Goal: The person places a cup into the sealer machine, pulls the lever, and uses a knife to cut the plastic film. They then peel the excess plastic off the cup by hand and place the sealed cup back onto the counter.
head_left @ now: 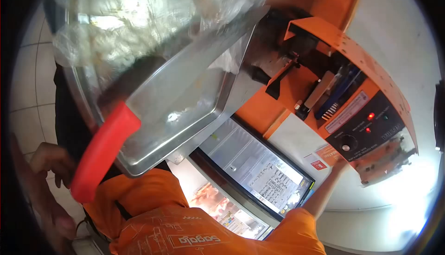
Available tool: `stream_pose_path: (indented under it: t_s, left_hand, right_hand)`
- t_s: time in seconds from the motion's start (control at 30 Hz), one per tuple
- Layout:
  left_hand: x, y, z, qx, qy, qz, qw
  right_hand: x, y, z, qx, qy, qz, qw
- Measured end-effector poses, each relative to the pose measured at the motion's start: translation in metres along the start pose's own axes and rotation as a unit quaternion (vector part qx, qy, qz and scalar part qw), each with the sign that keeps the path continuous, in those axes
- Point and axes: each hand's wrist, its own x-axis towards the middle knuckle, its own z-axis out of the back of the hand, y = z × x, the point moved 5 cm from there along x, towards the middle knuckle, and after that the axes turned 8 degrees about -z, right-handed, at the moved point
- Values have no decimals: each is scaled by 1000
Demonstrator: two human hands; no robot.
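At the left edge my left hand [52, 167] is dim and partly cut off, its fingers bent and apart with nothing seen between them. Close beside it is the red handle [104, 151] of a large knife, whose wide blade [204, 44] lies across a metal tray [178, 155]. Crumpled clear plastic [134, 14] covers the tray's upper part. An orange sleeve [299, 227] leads to a bare forearm [327, 188] at the right; its hand is hidden behind an orange machine [361, 53]. My right hand cannot be made out.
The orange machine has a black panel [366, 127] with red lights and a knob. A lit screen [259, 164] stands below the tray. An orange shirt with lettering [199, 239] fills the bottom. Pale floor tiles [34, 86] show at the left.
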Motion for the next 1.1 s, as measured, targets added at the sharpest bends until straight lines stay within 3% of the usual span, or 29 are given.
stream_pose_path:
  t_s: [0.03,0.07,0.1,0.13,0.17,0.2,0.23,0.27,0.3,0.33,0.4,0.43,0.47,0.5,0.53,0.6,0.67,0.7,0.77,0.83,0.93,1.1]
  left_hand:
    - [-5,15,16,-55,-7,-33,998]
    - [-10,25,31,-65,-4,-38,997]
    - [-16,36,45,-75,-1,-43,996]
    - [-14,35,48,-44,-7,-11,999]
    - [-12,33,51,-14,-10,21,1000]
    - [-23,51,47,-106,-94,21,990]
    - [-40,69,45,-16,-154,47,987]
    - [-32,69,42,-14,38,87,995]
    - [-38,77,26,-55,67,129,988]
    - [-36,51,15,-20,125,-8,992]
    - [-49,22,2,14,194,-45,980]
    - [-53,9,-2,34,260,-42,964]
    - [-51,-18,-2,91,318,-47,943]
    - [-50,-36,-2,142,367,6,919]
    - [-45,-63,-1,166,380,-53,909]
    - [-35,-101,12,192,380,-84,901]
    - [-31,-126,21,210,391,-99,891]
    - [-29,-135,28,203,380,-81,899]
    - [-25,-143,37,214,375,-63,900]
    - [-22,-150,40,240,364,-117,892]
    - [-20,-168,34,267,368,-144,879]
    - [-16,-193,22,289,325,-217,874]
  right_hand:
    - [-33,-53,-3,128,65,-104,984]
    - [-68,-107,-7,240,195,-221,925]
    - [-148,-64,-24,171,-49,-254,951]
    - [-201,-72,-33,204,6,-324,924]
    - [-261,-43,-43,206,19,-320,925]
    - [-308,-15,-55,216,41,-381,898]
    - [-346,37,-65,280,69,-422,860]
    - [-370,84,-73,325,160,-423,831]
    - [-382,127,-82,361,181,-490,773]
    - [-381,172,-96,486,285,-456,689]
    - [-365,228,-119,583,361,-446,575]
    - [-352,251,-129,643,367,-475,475]
    - [-341,266,-143,713,371,-473,361]
    - [-331,273,-160,759,329,-460,323]
    - [-319,280,-167,787,281,-459,301]
    - [-302,286,-178,826,214,-455,255]
    - [-312,282,-190,821,143,-522,181]
    - [-320,285,-185,825,123,-528,160]
    - [-327,292,-171,837,153,-479,215]
    - [-346,296,-159,839,143,-487,196]
    - [-370,309,-131,829,175,-483,220]
    - [-427,328,-103,798,208,-532,191]
